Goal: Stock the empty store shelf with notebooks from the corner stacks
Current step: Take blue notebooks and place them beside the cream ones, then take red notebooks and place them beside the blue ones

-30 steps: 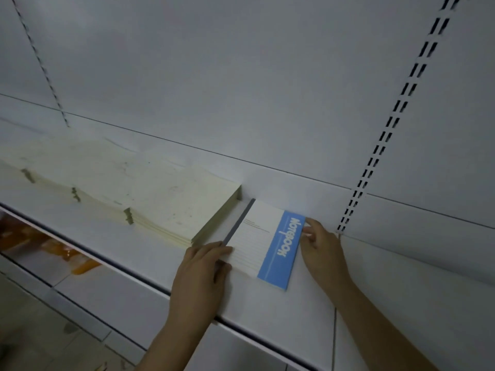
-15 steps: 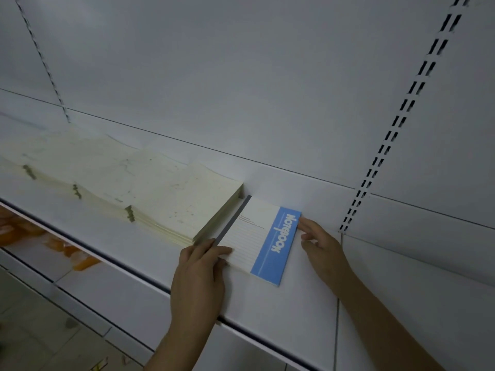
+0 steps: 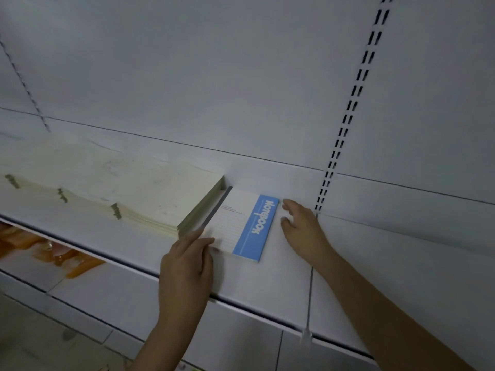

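A small stack of notebooks (image 3: 242, 223), white cover with a blue band reading "Notebook" and a grey spine, lies flat on the white shelf (image 3: 289, 277). To its left run several cream-covered notebook stacks (image 3: 150, 194) in a row along the shelf. My left hand (image 3: 187, 263) rests at the near-left corner of the blue-band stack, fingers straight and touching its edge. My right hand (image 3: 302, 228) sits just right of the stack, fingers spread and relaxed, a small gap between them and the cover.
A white back panel (image 3: 241, 89) rises behind the shelf, with a slotted upright (image 3: 348, 116) at the right. Orange goods (image 3: 53, 253) show on the shelf below at the left. The shelf surface right of my right hand is bare white.
The blue-band stack has slid left against the cream stack. My right hand has come off its right edge; my left hand stays at the near corner.
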A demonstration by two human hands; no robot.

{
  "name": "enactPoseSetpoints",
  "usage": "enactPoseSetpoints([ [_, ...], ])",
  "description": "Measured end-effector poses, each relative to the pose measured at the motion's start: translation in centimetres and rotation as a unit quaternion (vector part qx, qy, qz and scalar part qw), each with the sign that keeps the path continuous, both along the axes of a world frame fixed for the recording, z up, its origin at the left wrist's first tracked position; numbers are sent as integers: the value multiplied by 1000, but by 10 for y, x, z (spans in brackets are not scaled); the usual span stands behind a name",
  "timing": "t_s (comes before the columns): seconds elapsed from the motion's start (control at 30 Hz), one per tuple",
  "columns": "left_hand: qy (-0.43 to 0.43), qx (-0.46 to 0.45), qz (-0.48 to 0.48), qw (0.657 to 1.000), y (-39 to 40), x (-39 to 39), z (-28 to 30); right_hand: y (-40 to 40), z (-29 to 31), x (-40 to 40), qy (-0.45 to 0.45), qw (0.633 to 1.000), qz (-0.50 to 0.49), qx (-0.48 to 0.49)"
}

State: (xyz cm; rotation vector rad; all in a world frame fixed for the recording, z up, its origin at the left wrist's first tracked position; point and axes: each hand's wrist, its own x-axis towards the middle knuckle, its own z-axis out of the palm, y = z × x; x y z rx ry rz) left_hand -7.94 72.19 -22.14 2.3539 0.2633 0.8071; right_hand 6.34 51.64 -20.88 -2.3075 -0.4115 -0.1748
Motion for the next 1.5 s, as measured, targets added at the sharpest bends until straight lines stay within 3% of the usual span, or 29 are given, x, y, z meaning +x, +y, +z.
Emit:
enactPoseSetpoints([
  [0.13,-36,-24,-97,994,-43,5,29,-31,33,-25,-114,993,-27,-27],
  [0.27,12,-26,-227,974,-117,38,40,-96,71,-51,-177,978,-97,-46],
  [0.47,67,116,-441,888,-269,59,31,-236,101,-105,-191,948,-253,-37],
  [0.6,59,144,-545,824,-359,44,30,-338,103,-148,-203,915,-344,-51],
  [0.8,49,154,-600,783,-475,36,26,-467,113,-184,-212,872,-437,-59],
  [1.0,62,161,-625,761,-602,38,22,-603,132,-214,-227,808,-527,-136],
  [1.17,77,176,-588,786,-696,51,13,-705,105,-231,-116,775,-574,-238],
  [1.23,92,183,-576,791,-714,54,4,-718,94,-232,-130,781,-557,-251],
  [1.27,88,166,-579,793,-718,55,1,-719,89,-232,-165,784,-548,-241],
  [1.37,94,2,-602,793,-714,55,5,-711,78,-230,-312,765,-521,-213],
  [1.43,133,-113,-620,765,-712,61,9,-705,66,-230,-369,760,-494,-204],
  [1.5,202,-300,-609,707,-714,69,14,-684,47,-230,-379,769,-469,-212],
])
